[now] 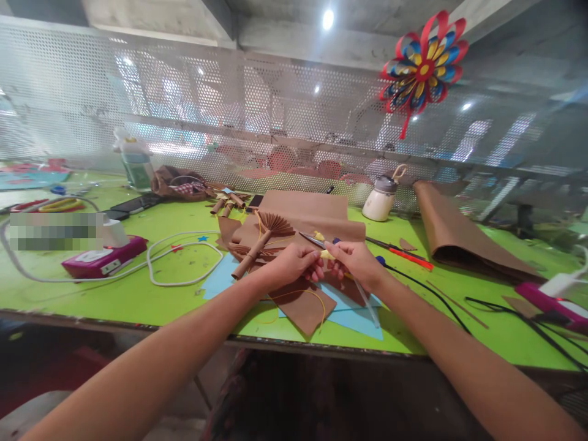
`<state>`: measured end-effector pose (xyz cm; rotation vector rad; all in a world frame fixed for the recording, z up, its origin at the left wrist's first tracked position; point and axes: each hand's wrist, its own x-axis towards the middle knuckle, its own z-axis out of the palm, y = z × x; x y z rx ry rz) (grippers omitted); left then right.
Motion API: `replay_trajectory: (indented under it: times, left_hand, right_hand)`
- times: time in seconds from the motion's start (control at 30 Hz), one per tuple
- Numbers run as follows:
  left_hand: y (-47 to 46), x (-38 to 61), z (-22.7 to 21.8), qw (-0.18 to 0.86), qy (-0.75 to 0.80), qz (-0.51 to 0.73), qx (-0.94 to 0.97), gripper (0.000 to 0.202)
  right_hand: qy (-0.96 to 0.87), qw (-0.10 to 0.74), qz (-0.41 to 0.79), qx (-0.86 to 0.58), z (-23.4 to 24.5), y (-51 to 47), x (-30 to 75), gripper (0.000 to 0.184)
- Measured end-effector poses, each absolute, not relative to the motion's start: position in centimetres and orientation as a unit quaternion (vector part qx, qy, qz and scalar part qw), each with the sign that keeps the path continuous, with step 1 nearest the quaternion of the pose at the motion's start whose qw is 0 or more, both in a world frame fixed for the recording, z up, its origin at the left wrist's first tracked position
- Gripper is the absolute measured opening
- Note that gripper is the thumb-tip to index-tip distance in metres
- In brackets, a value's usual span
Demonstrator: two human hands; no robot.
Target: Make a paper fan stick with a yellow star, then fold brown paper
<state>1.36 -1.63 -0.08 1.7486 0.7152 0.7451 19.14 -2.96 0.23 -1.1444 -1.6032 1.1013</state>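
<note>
My left hand (294,264) and my right hand (356,262) meet over brown paper sheets (298,303) on a green table (138,294). Both hands are closed in a pinch around a small yellow piece (327,254) held between them. A pair of scissors (310,239) points out from between the hands toward the upper left. A thin clear stick (367,300) slants down from under my right hand. A pleated brown paper fan (274,224) and a rolled brown paper tube (250,256) lie just beyond my left hand. Yellow thread (298,294) loops across the paper.
A blue sheet (358,318) lies under the brown paper. A pink device (103,260) and white cable (181,263) lie left. A white glue pot (380,199), brown paper roll (459,236), red pen (411,258) and black cables (505,309) are right. A paper pinwheel (425,67) hangs on the mesh wall.
</note>
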Motion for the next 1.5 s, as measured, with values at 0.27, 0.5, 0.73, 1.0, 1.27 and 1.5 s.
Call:
replay_trajectory:
  times: [0.27,0.5,0.73,1.0,1.27,1.5]
  left_hand:
    - [-2.0,1.3,0.3,0.559,0.267,0.313,0.72,0.036]
    - [-1.7,0.6,0.1,0.633,0.255,0.292,0.67,0.036]
    - [-1.8,0.8,0.1,0.618,0.268,0.312,0.669,0.035]
    - [-2.0,1.0,0.2,0.589,0.273,0.32,0.69,0.033]
    - [-2.2,1.3,0.3,0.53,0.292,0.326,0.726,0.03]
    - [-1.9,0.7,0.4,0.583,0.283,0.282,0.707,0.03]
  right_hand:
    - [-0.689,0.446,0.372,-0.433,0.3,-3.4,19.0,0.028]
    - [-0.71,0.441,0.37,-0.405,0.1,-3.2,19.1,0.023]
    - [-0.687,0.447,0.414,-0.397,0.2,-3.0,19.1,0.034]
    - [-0.688,0.448,0.377,-0.428,0.4,-3.3,18.7,0.035]
    - [-0.692,0.454,0.345,-0.442,-0.2,-3.1,18.4,0.033]
    - [-0.715,0.447,0.324,-0.428,-0.5,-2.8,18.6,0.034]
